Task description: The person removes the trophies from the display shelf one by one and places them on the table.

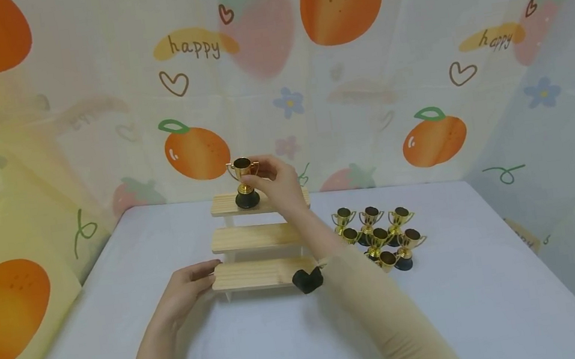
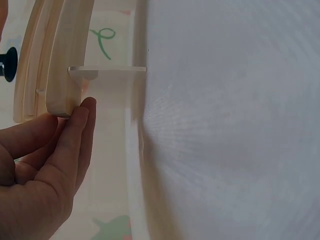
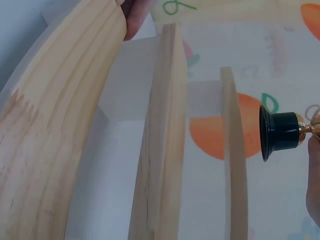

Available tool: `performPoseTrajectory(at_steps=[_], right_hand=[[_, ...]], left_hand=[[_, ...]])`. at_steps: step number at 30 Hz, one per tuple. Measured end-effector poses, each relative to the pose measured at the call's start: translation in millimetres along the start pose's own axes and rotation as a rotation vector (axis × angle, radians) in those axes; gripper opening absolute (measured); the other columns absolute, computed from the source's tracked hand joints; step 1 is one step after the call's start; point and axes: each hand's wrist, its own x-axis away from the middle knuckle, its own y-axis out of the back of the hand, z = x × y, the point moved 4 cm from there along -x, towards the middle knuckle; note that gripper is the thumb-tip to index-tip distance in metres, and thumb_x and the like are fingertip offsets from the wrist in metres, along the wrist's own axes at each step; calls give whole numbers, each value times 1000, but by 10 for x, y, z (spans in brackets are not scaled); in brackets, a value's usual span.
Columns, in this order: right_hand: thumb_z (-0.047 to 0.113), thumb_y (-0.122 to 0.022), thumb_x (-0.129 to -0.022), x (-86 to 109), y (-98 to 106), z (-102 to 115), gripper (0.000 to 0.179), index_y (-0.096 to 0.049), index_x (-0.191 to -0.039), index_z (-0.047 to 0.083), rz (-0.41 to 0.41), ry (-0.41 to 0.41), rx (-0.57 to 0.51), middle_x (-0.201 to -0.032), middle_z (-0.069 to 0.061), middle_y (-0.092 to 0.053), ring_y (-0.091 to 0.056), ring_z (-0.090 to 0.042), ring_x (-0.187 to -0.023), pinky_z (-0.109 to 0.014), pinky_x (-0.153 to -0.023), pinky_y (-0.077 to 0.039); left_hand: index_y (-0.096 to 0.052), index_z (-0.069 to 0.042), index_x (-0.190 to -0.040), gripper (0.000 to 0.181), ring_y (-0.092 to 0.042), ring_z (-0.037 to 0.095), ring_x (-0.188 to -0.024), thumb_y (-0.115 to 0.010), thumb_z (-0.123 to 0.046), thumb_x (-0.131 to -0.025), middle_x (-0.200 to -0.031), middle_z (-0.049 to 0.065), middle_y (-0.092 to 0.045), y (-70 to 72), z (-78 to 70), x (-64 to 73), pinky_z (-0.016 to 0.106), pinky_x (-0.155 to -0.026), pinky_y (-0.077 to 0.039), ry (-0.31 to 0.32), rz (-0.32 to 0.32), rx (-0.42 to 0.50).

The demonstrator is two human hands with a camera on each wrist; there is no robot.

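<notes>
A three-tier wooden display stand (image 1: 254, 237) with pale boards stands on the table. Above its top board, a small gold trophy cup (image 1: 243, 172) with a black base is upright in my right hand (image 1: 279, 183), pinched by thumb and fingers. The right wrist view shows a gap between the trophy's base (image 3: 281, 131) and the top board (image 3: 235, 155). My left hand (image 1: 184, 290) grips the left end of the lowest board (image 1: 256, 273). In the left wrist view, its thumb and fingers (image 2: 72, 135) pinch that board's end (image 2: 65, 90).
Several more gold trophy cups (image 1: 377, 239) stand close together right of the stand, partly hidden by my right forearm. White cloth covers the table (image 1: 266, 346). A fruit-printed curtain (image 1: 364, 102) hangs behind it.
</notes>
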Motion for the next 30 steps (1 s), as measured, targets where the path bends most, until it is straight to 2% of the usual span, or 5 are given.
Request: performPoseTrajectory(at_steps=[4, 11, 15, 20, 30], right_hand=[[15, -74, -87, 71, 163, 38, 37, -66, -123, 14, -13, -8, -18, -110, -10, -69, -67, -20, -108, -29, -98, -56], [13, -74, -87, 233, 500, 95, 38, -65, -123, 12, -52, 6, -46, -104, 2, -69, -65, -10, -102, -29, -99, -55], [10, -72, -88, 361, 722, 146, 36, -64, -123, 9, -62, 24, -65, -97, 11, -66, -65, -7, -98, -24, -95, -55], [9, -71, -89, 507, 991, 192, 35, -64, -123, 11, -81, 19, -69, -95, 13, -67, -65, -4, -94, -20, -87, -56], [14, -73, -88, 880, 1547, 151, 35, -65, -122, 16, -136, 22, 32, -98, 17, -70, -66, -1, -94, -15, -87, -56]], left_hand=[[-48, 7, -141, 44, -53, 30, -132, -51, -5, -98, -148, 27, -48, -1, 5, -1, 13, -92, -51, 1, -3, -3], [-46, 8, -142, 45, -54, 29, -131, -51, -6, -99, -149, 28, -46, 0, 3, 10, 18, -98, -53, -4, 8, 14], [-46, 7, -142, 45, -53, 30, -132, -51, -7, -99, -149, 28, -46, -3, 0, 12, 19, -99, -53, 2, 5, 11], [-46, 7, -143, 46, -52, 30, -133, -51, -7, -99, -149, 27, -46, 12, 2, 13, 18, -99, -53, 2, 0, 14], [-48, 7, -141, 45, -55, 27, -130, -52, -6, -99, -148, 27, -48, 14, 10, 10, 14, -95, -52, -6, -1, 6]])
